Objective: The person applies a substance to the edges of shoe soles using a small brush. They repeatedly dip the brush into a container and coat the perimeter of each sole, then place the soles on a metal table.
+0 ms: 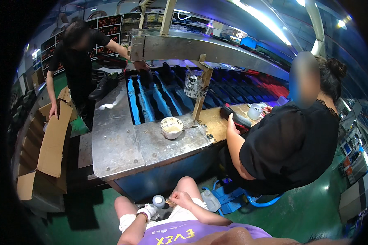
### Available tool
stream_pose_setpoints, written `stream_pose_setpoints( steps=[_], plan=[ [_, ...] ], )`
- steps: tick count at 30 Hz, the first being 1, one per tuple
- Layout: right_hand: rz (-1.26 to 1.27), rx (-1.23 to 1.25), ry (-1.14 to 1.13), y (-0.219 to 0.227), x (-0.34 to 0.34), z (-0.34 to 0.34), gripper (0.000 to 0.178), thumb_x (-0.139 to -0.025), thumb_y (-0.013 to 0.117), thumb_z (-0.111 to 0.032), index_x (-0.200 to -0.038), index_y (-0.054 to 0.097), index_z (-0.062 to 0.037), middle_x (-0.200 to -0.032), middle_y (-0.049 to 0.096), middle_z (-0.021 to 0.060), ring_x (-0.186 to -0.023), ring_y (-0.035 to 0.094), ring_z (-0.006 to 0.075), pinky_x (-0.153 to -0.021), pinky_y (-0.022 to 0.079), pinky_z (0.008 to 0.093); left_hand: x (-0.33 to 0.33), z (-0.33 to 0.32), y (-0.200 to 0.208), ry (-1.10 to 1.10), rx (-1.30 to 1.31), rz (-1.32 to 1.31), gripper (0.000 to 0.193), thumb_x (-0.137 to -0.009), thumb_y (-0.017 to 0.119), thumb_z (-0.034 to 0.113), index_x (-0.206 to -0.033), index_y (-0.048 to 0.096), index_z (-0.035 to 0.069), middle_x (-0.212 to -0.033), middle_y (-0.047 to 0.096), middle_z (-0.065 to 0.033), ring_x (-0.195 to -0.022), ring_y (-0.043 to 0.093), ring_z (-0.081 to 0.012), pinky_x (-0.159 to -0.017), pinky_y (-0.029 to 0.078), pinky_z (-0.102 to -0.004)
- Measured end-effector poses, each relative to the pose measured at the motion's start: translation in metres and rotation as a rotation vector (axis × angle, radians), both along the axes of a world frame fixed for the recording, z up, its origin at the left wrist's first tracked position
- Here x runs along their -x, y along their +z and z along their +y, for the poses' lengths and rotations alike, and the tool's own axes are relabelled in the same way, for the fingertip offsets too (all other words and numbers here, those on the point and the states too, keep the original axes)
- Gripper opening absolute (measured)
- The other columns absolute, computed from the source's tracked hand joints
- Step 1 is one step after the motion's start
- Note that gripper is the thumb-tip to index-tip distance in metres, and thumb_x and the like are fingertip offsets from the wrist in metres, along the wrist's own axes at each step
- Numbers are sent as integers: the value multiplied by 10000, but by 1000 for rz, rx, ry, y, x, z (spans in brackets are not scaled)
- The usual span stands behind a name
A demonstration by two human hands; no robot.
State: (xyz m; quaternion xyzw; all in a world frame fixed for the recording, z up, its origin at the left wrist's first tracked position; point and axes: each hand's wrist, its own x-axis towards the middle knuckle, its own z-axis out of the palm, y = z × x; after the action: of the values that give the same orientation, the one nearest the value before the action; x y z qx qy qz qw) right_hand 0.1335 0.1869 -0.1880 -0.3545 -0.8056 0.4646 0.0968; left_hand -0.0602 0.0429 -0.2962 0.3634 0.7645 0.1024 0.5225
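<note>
In my lap, my left hand (148,210), in a white glove, is curled against a round grey pot (158,201) with a white top. Its fingers seem closed on the pot's near side, though the glove partly hides the grip. My right hand (181,199) is bare and pinches a small tan, flat-looking piece (169,202) just right of the pot. Too little of that piece shows to name it.
Ahead stands a metal-topped bench (114,139) bearing a white tub (171,127) and a conveyor (163,98) with blue slats. A co-worker (286,134) at right holds a shoe (236,118). Another person (79,61) at left touches a cardboard box (51,143). A blue stool (229,198) stands right.
</note>
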Motion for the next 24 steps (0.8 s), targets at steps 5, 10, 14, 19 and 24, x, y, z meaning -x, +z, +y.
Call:
stream_pose_setpoints(
  steps=[5, 10, 14, 19, 24],
  plan=[
    [-5, 18, -13, 4, -3, 1, 257, -873, 740, -278, -812, 711, -30, -734, 718, 112, -690, 706, 206, -674, 549, 343, -14, 2, 66, 48, 33, -15, 346, -988, 524, 268, -923, 770, 33, -831, 764, -103, -666, 707, -200, -579, 546, -365],
    [-5, 14, -8, 3, -1, 0, 264, -871, 742, -288, -808, 710, -33, -737, 718, 112, -694, 707, 211, -676, 548, 343, -10, -1, 39, 205, 90, -112, 350, -983, 520, 277, -947, 777, 41, -854, 770, -106, -696, 720, -210, -609, 554, -376],
    [-26, 35, -21, 4, -6, 2, 271, -867, 746, -297, -809, 708, -35, -735, 718, 112, -694, 706, 215, -673, 547, 345, -13, 3, 43, 49, 11, -24, 350, -984, 520, 259, -916, 770, 24, -825, 763, -108, -663, 709, -206, -580, 552, -373],
    [-28, 49, -28, 8, -6, 1, 270, -868, 744, -295, -812, 707, -34, -735, 717, 112, -693, 706, 212, -672, 547, 343, 2, 3, -47, 7, -57, -9, 343, -988, 511, 223, -894, 754, 1, -803, 754, -113, -632, 695, -200, -549, 550, -361],
    [-5, 54, -9, 7, 2, -1, 262, -873, 739, -284, -817, 706, -31, -738, 716, 111, -695, 706, 210, -674, 549, 337, 22, -1, -111, -88, -160, 83, 334, -991, 509, 225, -903, 735, -5, -805, 750, -119, -615, 684, -195, -535, 546, -347]
  ],
)
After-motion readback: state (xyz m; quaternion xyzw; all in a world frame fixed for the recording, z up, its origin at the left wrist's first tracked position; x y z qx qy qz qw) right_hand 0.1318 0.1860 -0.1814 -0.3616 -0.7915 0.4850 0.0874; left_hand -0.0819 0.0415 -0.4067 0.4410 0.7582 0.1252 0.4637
